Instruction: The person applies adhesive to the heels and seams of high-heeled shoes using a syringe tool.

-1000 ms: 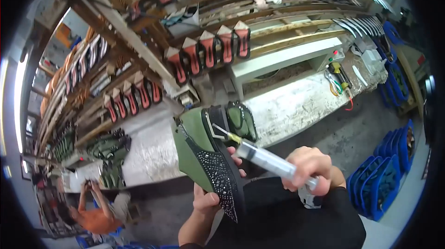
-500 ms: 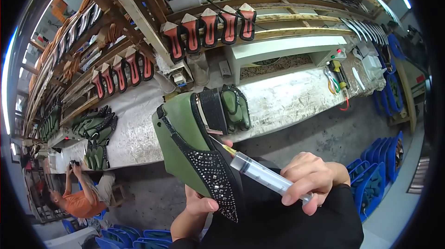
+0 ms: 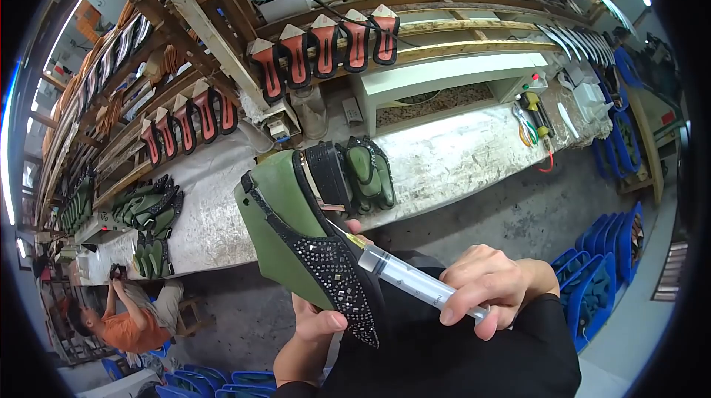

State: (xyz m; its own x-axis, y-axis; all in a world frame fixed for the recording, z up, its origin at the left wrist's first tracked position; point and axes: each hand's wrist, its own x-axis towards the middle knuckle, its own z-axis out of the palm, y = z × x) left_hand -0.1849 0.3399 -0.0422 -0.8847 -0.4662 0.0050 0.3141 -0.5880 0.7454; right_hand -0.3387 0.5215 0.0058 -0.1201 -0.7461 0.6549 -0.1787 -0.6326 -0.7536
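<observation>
A shoe with a rhinestone-studded dark strap (image 3: 333, 268), fitted on a green shoe last (image 3: 278, 231), is held tilted with its black heel (image 3: 326, 174) up and its toe toward me. My left hand (image 3: 315, 318) is closed around the forefoot, thumb along the studded edge; its other fingers are mostly hidden behind the shoe. In my right hand (image 3: 489, 287) is a clear plastic syringe (image 3: 411, 279), gripped around the plunger end. The syringe's thin needle, on a yellowish hub (image 3: 354, 239), points at the seam between the upper and the sole, just below the heel.
Another green-lasted shoe pair (image 3: 368, 172) stands on the worn white bench (image 3: 452, 146) behind. A light green box-shaped unit (image 3: 452, 76) and pliers (image 3: 527, 128) are there too. A person in orange (image 3: 133, 328) sits at left. Blue racks (image 3: 603, 279) stand at right.
The shoe and syringe have shifted slightly left in view, along with the whole scene. The needle remains at the seam, and both hands keep their holds.
</observation>
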